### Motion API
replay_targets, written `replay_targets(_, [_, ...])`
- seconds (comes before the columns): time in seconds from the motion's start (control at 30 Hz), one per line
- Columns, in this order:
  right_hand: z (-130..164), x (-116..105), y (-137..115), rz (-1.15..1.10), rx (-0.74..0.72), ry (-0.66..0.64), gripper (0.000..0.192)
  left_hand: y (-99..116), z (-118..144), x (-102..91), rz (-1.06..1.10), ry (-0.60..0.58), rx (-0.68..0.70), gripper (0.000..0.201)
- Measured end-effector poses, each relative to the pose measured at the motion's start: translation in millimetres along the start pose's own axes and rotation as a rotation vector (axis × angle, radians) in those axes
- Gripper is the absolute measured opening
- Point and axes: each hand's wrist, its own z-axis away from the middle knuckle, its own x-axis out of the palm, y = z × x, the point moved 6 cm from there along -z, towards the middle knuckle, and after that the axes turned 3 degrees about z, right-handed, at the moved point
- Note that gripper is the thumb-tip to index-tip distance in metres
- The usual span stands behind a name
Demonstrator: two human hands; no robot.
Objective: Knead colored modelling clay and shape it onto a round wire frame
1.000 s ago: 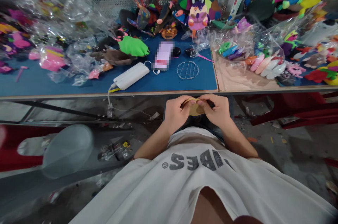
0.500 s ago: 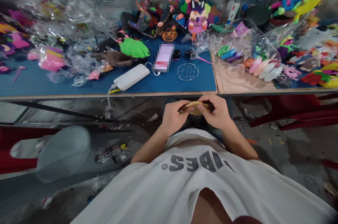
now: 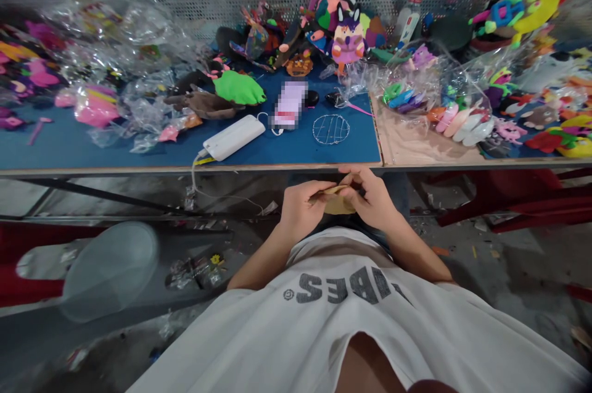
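A flat, tan, soft-looking piece of clay (image 3: 340,203) is pinched between my two hands, just below the table's front edge. My left hand (image 3: 303,208) is closed on its left side, fingers curled over the top. On the right side, my right hand (image 3: 372,198) grips it between thumb and fingers. Part of the tan piece is hidden behind the fingers. Beyond my hands, on the blue table top, lies a round wire grid (image 3: 331,129).
A white power bank (image 3: 234,137) with a cable hanging over the edge lies beside a phone (image 3: 290,106). Colourful clay figures, including a purple-and-orange one (image 3: 348,41), and clear plastic bags (image 3: 124,16) crowd the table. A pale bucket (image 3: 111,269) stands lower left.
My hands have shifted slightly, and the tan piece now hangs lower with more of its flat face showing. My right fingers have moved up along its top edge.
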Motion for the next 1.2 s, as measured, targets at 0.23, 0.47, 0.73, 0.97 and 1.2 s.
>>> replay_targets(0.23, [0,4,3,0.177,0.133,-0.137,0.016,7,-2,-8.4,-0.024,0.038,-0.069,0.015])
replay_targets(0.47, [0,-1,6,0.166,0.134,-0.060,0.017,5,-4,2.9,-0.006,-0.154,-0.099,0.031])
replay_targets(0.73, [7,-4,22,-0.019,0.220,-0.098,0.028,-10,-3,-3.2,0.124,-0.068,-0.161,0.028])
replay_targets(0.97, [8,-3,27,-0.039,0.287,-0.102,0.037,-10,-1,-3.7,0.007,-0.038,-0.113,0.036])
replay_targets(1.2, [8,-11,23,-0.003,0.247,-0.027,0.028,-29,2,-0.1,0.398,-0.134,-0.249,0.041])
